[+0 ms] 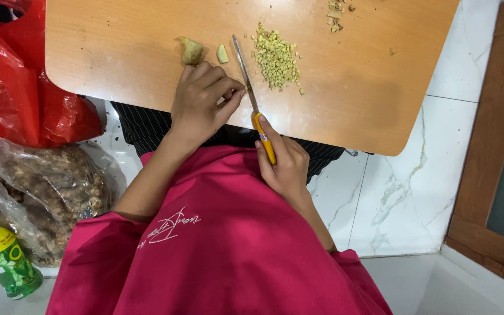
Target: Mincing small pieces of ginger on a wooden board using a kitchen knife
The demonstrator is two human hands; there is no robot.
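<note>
Right grip [284, 166] clasping knife [255, 108], left hand [202, 99] curled

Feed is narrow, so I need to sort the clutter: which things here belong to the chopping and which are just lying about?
In use: knife in right hand; ginger piece under left hand; small slice; minced pile; wooden board.

Lying about: red plastic bag; clear bag of roots; green bottle; scraps.

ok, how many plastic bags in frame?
2. A red bag at the upper left beside the wooden board, and a clear bag of brown pieces below it, by the green bottle. Others may lie out of frame.
</note>
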